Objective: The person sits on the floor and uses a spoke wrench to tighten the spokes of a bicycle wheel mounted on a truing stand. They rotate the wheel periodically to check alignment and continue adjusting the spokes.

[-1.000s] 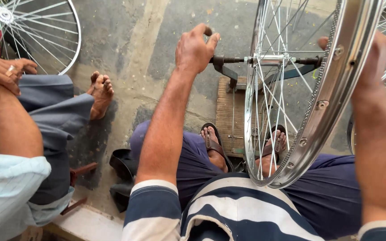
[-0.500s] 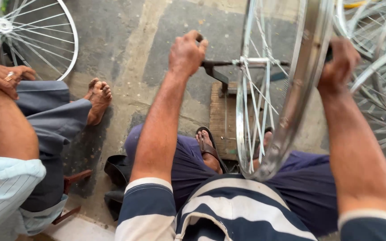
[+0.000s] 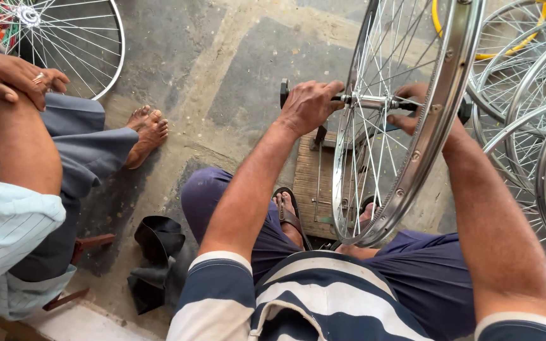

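Nearest, a sandalled foot [image 3: 289, 213] rests by the wooden stand [image 3: 308, 183]. Above it the spoked bicycle wheel [image 3: 406, 120] stands upright, its axle [image 3: 374, 101] running left to right. The left hand [image 3: 308, 106] closes on one axle end; the right hand [image 3: 412, 107] (half hidden by spokes) takes the other.

Wheel [image 3: 406, 120]: upright between left hand [image 3: 308, 107] and right hand [image 3: 412, 107]
Wooden stand [image 3: 314, 183]: below wheel, on floor [image 3: 222, 82]
Other wheels [image 3: 532, 113]: right

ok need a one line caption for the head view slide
Both hands, left and right, grip a spoked wheel's axle above a wooden stand.
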